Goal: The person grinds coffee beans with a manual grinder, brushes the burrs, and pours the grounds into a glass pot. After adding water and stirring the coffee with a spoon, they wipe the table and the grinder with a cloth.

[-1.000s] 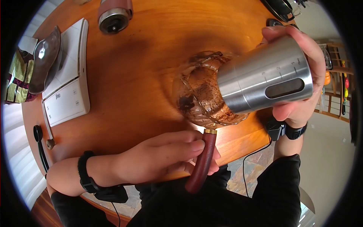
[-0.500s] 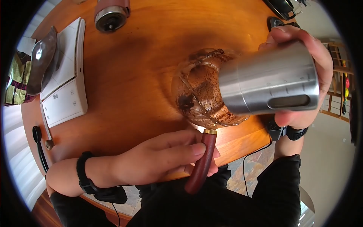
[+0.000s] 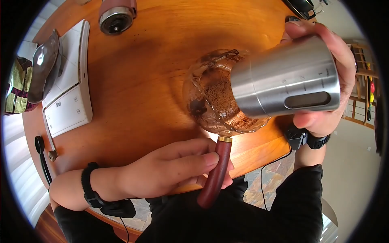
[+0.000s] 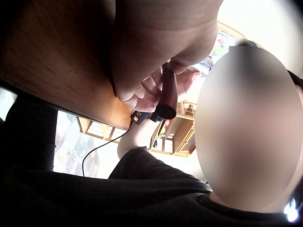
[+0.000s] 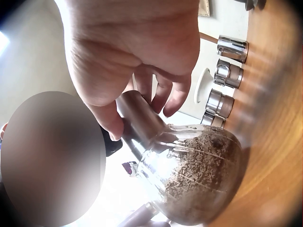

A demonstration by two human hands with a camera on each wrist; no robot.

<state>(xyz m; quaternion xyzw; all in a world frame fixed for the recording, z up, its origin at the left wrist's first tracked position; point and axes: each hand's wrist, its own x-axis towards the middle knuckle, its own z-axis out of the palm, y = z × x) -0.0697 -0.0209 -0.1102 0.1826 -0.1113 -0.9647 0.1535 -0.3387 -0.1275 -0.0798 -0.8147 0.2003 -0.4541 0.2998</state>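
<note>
Looking down from the head, we see our right hand (image 3: 328, 77) wrapped round a tilted steel canister (image 3: 283, 83) whose mouth sits over a glass dish (image 3: 210, 101) of brown grounds, while our left hand (image 3: 170, 168) grips the dish's red handle (image 3: 214, 174). From the left wrist, fingers (image 4: 151, 90) curl round that handle (image 4: 168, 92). From the right wrist, the grounds (image 5: 203, 175) lie just below the clasping hand (image 5: 137, 52).

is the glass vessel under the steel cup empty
No, in the head view the glass vessel holds brown coffee grounds while the right hand tips the steel cup over it.
</note>
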